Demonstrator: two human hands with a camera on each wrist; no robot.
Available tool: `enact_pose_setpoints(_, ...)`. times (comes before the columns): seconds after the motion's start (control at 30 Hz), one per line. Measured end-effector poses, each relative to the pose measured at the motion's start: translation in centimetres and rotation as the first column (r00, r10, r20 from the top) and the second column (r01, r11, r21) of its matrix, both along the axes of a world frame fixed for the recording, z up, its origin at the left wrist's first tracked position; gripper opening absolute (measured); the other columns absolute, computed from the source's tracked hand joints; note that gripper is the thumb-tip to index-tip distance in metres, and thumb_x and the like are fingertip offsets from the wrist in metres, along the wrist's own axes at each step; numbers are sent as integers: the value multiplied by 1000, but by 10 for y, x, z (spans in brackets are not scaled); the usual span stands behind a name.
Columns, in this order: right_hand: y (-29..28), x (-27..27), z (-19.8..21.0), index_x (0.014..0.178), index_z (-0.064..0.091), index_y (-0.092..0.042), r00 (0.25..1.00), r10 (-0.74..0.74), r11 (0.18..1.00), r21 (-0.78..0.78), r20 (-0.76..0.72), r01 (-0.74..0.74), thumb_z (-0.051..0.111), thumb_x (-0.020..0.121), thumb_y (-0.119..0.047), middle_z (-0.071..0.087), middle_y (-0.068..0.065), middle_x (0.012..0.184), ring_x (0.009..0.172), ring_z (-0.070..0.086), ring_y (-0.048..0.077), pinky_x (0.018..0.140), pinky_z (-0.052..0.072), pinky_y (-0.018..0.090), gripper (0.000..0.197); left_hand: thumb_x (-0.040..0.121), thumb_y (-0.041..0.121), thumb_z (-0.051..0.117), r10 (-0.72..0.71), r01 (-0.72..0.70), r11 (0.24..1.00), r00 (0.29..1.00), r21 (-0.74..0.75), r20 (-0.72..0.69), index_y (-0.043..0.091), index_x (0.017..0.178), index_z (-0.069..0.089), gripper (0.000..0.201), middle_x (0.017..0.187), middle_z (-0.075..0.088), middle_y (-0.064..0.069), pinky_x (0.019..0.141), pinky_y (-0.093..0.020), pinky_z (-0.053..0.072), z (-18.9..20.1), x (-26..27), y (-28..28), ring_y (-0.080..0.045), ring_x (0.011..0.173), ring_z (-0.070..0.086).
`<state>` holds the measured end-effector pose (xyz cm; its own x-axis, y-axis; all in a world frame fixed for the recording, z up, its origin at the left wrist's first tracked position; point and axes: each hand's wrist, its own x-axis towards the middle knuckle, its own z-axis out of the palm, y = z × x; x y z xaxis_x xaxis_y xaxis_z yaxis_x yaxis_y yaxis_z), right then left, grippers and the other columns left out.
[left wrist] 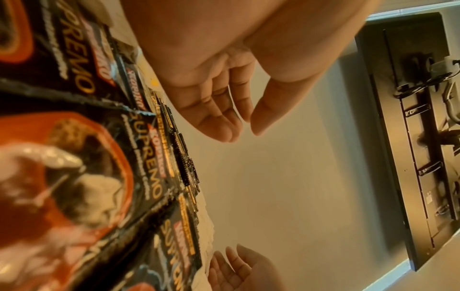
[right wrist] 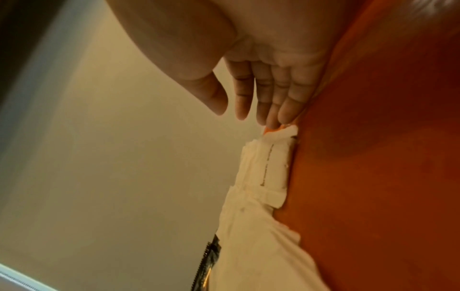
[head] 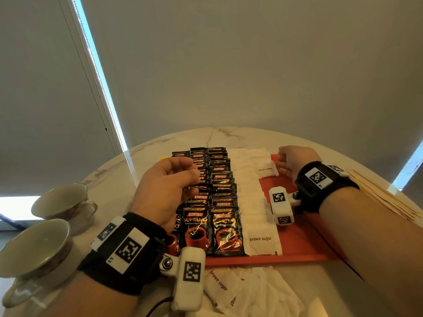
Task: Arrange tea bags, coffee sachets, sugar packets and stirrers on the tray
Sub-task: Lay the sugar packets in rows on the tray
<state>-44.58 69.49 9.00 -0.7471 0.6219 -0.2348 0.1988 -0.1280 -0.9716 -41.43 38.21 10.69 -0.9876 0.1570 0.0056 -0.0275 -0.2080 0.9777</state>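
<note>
A red tray (head: 304, 239) lies on the marble table. Its left part holds rows of overlapping black Kopiko coffee sachets (head: 223, 202), and a column of white packets (head: 251, 191) runs beside them. My left hand (head: 193, 170) hovers over the coffee sachets (left wrist: 82, 177); in the left wrist view the left hand (left wrist: 242, 128) has relaxed fingers and holds nothing. My right hand (head: 283, 161) is at the tray's far end beside a brown sugar packet (head: 266, 170). Its straight fingertips (right wrist: 273, 120) touch the edge of that white packet (right wrist: 271, 163) on the tray (right wrist: 373, 177).
Loose brown sugar packets (head: 240, 287) lie in front of the tray near the table's edge. Wooden stirrers (head: 384, 195) lie to the right of the tray. Two teacups (head: 64, 200) (head: 34, 245) stand at the left.
</note>
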Motion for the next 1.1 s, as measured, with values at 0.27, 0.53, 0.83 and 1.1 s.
enact_pose_setpoints(0.27,-17,14,12,134,59,-6,999,-35,994,105,24,32,57,97,-14,68,5,101,90,68,19,90,57,36,38,90,-5,71,10,-10,1000,1000,8,30,11,110,71,25,97,75,-4,61,-26,59,2,0,-2,-15,79,71)
enact_pose_setpoints(0.53,-108,77,59,109,71,-11,958,278,881,382,65,-281,71,94,-23,73,6,102,91,69,17,84,60,35,19,93,5,71,31,-56,979,991,195,129,11,108,70,16,90,73,-5,62,-28,59,25,18,-9,-14,72,71)
enact_pose_setpoints(0.83,-175,154,80,94,78,-31,604,598,334,521,527,-786,83,81,-39,76,-6,90,84,69,11,71,58,27,17,93,18,76,-289,277,850,956,-449,44,16,94,74,2,94,74,-6,77,-37,59,38,100,-59,-21,87,70)
enact_pose_setpoints(1.1,-188,207,70,135,56,-47,304,330,-153,368,894,-917,86,68,-59,57,-15,135,120,54,13,105,47,42,74,55,73,89,-443,308,49,859,-950,256,39,133,53,92,120,58,17,99,-36,56,25,157,-91,-7,107,60)
